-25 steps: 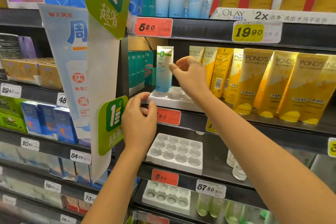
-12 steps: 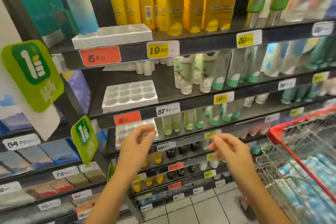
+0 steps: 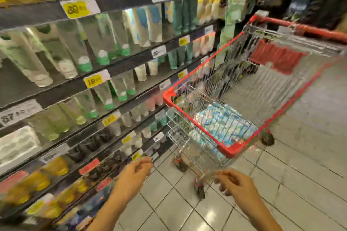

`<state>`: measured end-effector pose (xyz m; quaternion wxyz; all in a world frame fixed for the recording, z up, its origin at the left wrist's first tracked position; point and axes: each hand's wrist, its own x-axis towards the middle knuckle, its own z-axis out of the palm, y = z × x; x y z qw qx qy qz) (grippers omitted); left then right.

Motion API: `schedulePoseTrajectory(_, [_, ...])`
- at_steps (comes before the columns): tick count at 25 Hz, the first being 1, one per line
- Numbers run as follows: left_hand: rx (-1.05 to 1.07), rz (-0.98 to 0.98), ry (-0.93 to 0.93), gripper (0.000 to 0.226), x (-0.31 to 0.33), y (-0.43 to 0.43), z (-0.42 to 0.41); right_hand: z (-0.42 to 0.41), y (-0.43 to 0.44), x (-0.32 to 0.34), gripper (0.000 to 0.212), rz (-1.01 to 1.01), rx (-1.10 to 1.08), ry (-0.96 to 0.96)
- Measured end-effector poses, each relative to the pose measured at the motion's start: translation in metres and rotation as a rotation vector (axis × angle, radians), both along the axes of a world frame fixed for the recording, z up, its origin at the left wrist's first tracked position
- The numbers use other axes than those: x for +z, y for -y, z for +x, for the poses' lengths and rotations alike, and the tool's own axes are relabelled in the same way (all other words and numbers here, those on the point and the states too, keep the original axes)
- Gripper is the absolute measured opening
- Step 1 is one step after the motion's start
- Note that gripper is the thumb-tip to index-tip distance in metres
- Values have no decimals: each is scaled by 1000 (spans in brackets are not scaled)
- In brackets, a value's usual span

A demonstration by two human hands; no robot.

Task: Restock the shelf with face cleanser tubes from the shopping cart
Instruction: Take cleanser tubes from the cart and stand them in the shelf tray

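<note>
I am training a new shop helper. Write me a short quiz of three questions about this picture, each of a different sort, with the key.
1. True or false: the left hand grips a tube.
2. Where do the blue-and-white face cleanser tubes lie? A: on the floor. B: in the shopping cart. C: on the top shelf board.
3. Fill in: the cart's rim is coloured ___.
Key: 1 false; 2 B; 3 red.
</note>
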<state>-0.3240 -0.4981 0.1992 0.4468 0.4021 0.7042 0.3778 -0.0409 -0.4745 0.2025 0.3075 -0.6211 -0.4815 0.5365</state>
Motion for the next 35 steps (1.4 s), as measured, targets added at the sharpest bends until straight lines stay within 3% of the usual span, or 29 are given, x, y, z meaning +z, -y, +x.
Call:
schedulePoseTrajectory(9, [-163,218,157,21,28,-130,185,178,-102,72,21,297,10,83])
schedulePoseTrajectory(18, [-108,329,111,17,47,-339,256,234,-335,76,11,358,99,177])
schedulePoseTrajectory(23, [-16,141,91,17,17,-447,274,235,-461,47,7,220,202,258])
schedulePoseTrajectory(30, [372,-237,361,21,-88,-530,296,227,-577,-49,19,-104,355,305])
schedulePoseTrajectory(32, [501,-333,449,27,-117,-536,297,223,-603,-88,16,-180,440,375])
schedulePoseTrajectory(35, [637,-450,419,31,-156,-537,292,218,-628,-145,23,-210,704,527])
